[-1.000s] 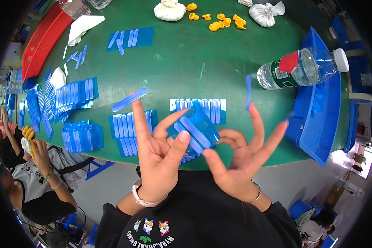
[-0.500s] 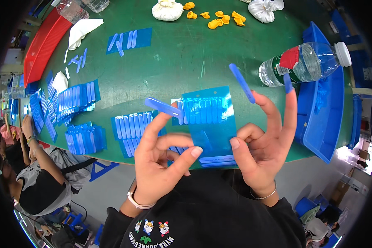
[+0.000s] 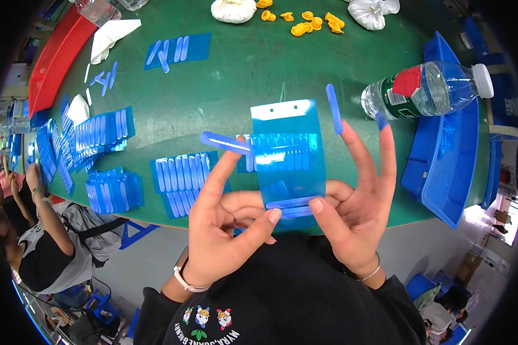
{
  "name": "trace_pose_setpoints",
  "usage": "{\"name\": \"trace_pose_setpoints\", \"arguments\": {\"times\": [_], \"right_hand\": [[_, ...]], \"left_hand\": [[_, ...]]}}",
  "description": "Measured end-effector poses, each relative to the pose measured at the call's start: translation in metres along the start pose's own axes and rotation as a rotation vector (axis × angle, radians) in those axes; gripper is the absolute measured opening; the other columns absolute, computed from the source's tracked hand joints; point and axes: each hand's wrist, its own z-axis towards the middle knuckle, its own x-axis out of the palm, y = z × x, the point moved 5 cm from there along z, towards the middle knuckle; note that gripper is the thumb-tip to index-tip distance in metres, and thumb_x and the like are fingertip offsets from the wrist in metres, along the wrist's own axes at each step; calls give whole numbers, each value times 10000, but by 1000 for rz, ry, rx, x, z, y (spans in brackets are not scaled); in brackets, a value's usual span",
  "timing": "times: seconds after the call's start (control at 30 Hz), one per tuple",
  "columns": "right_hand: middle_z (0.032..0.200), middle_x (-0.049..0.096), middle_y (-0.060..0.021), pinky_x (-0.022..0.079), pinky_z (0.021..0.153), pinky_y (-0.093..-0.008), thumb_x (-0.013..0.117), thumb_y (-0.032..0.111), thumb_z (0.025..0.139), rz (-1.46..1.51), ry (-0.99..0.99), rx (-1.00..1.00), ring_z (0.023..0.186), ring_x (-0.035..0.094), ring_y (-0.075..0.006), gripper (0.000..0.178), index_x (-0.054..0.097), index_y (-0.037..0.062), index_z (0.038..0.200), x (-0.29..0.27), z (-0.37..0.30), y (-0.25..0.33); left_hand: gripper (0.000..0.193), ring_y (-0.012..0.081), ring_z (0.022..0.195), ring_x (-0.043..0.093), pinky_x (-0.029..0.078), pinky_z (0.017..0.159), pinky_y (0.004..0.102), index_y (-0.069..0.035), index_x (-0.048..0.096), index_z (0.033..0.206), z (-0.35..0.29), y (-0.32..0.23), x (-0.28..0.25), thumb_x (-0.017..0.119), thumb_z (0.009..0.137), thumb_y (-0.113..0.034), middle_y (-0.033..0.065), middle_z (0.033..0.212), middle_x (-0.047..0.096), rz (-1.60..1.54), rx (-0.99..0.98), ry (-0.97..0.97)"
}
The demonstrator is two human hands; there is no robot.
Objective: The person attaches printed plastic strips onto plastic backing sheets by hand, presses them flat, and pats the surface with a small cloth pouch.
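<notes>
1. the left hand (image 3: 227, 224) pinches a blue sheet (image 3: 296, 183) at lower left; a blue strip (image 3: 225, 142) tips one raised finger.
2. the right hand (image 3: 360, 218) pinches its lower right, two fingers spread upward bearing strips (image 3: 334, 109).
3. the sheet is over the bench (image 3: 242, 75).

I see a see-through blue sheet (image 3: 285, 122) between the left hand (image 3: 227, 227) and right hand (image 3: 360, 221), two blue strips (image 3: 294, 203) crossing its lower end by the thumbs (image 3: 330, 219). Loose strips (image 3: 334, 108) cling to both hands' raised fingers (image 3: 358, 152).
</notes>
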Motion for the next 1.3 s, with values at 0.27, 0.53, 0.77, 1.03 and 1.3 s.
{"name": "trace_pose_setpoints", "arguments": {"times": [0.27,0.53,0.77,1.03,1.3], "right_hand": [[1301,331,-210,448,864,-357,633,-76,705,-99,-165,-62,968,549,-226,978,-44,72,1395,-9,0,0],[860,550,-75,366,940,-378,603,-44,771,-104,-63,112,925,529,-187,868,0,44,1388,-6,3,-7],[807,560,-59,469,712,-238,612,-59,767,-71,-123,228,785,570,-110,809,107,39,1391,-2,8,-13],[807,582,-64,480,701,-234,629,-71,745,-130,-114,271,756,585,-105,822,127,37,1387,-1,10,-12],[809,582,-50,470,780,-278,616,-64,757,-143,-64,307,770,596,-107,832,87,68,1386,4,9,-13]], "left_hand": [[733,81,689,608,508,516,198,-40,166,1381,2,2,-6,597,793,40,61,794,625,32,12,-56],[729,85,713,612,471,547,165,-18,178,1368,3,0,3,601,779,59,67,826,622,82,93,-133],[729,61,662,581,441,519,158,34,198,1348,4,6,-3,610,748,66,63,795,631,316,314,-31],[727,75,660,591,413,466,163,52,212,1336,6,4,0,633,745,8,103,883,649,365,341,4],[667,99,642,612,403,423,162,89,247,1300,5,6,-4,624,754,21,163,1018,617,354,439,-63]]}}
